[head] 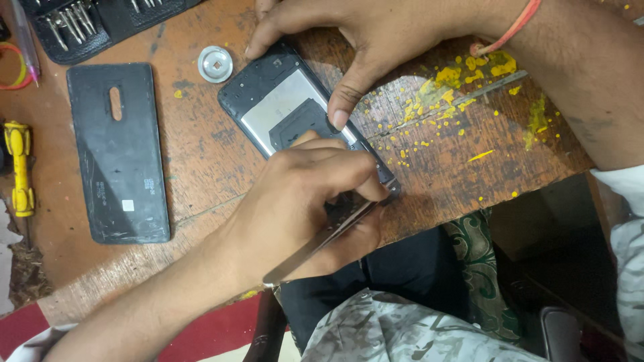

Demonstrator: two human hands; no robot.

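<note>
The left hand (302, 208) is curled into a loose fist around a thin flat metal tool (315, 245), probably tweezers or a pry blade. The tool's working tip is hidden under the knuckles at the near end of an opened phone (282, 100), so where it meets the phone cannot be made out. The right hand (349, 40) comes in from the far side, spread over the phone. Its thumb presses flat on the exposed dark inner board, and a finger rests on the phone's far corner; it pins the phone down rather than gripping it. The phone lies diagonally on the worn wooden table (201, 161), its near corner at the table edge and partly covered by the left hand.

Just beyond the phone's far corner sits a small round metal disc (215, 64). Further to the left of the left hand lies the removed black back cover (121, 151). Beyond it a black case of screwdriver bits (74, 27) is cut off by the frame, and a yellow tool (19, 167) shows only partly at the edge.
</note>
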